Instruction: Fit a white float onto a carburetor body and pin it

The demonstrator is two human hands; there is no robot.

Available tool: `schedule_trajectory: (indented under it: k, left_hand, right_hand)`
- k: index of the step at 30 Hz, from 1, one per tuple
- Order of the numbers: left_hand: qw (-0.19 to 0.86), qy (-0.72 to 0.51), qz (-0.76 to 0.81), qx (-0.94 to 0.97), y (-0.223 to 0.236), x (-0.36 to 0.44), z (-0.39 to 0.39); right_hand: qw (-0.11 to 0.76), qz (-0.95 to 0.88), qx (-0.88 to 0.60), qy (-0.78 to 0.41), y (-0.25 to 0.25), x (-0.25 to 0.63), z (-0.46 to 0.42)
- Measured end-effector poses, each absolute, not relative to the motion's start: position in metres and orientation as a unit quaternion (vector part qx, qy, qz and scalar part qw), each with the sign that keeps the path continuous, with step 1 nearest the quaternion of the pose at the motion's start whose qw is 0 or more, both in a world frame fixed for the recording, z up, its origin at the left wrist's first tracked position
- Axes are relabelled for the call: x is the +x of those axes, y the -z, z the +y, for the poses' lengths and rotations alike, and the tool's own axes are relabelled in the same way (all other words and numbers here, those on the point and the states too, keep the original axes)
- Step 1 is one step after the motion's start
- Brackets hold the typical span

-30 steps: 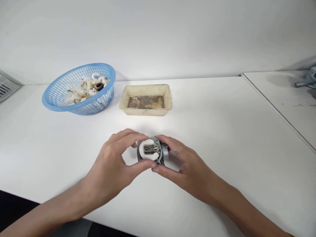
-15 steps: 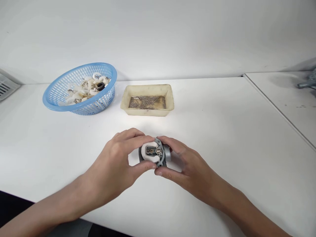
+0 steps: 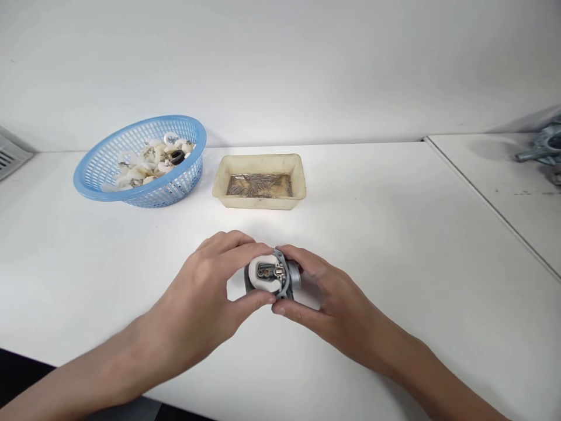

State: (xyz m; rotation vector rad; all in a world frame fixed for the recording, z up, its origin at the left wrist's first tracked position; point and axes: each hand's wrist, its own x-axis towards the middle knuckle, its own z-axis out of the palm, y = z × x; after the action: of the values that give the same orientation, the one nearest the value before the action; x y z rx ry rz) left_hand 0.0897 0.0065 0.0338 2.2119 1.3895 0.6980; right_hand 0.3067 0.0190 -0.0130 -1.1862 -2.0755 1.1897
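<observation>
A small grey metal part [image 3: 272,275] with a white plastic piece on its top face rests on the white table [image 3: 394,234]. My left hand [image 3: 205,292] wraps it from the left, thumb below and fingers over the top. My right hand [image 3: 328,298] grips it from the right, fingers curled round its side. Brass fittings show in the middle of the white piece.
A blue plastic basket [image 3: 140,161] with several white and black parts sits at the back left. A cream tray [image 3: 259,180] of thin metal pins stands beside it. A second table with a metal object [image 3: 541,146] lies to the right. A vent [image 3: 11,158] is at far left.
Both hands keep hold of the metal part and have turned it slightly; the hands sit a touch lower on the table. The view has shifted a little.
</observation>
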Motion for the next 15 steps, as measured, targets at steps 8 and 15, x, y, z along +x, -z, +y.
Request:
schedule_trajectory:
  k: [8,15]
  left_hand:
    - [0.086,-0.320,0.561,0.759,-0.060,0.075,-0.009]
    - [0.086,-0.323,0.535,0.776,-0.051,0.082,-0.023]
  right_hand:
    - [0.200,-0.740,-0.470,-0.438,0.017,0.308,0.019]
    - [0.229,-0.757,-0.456,-0.408,0.017,0.306,0.019]
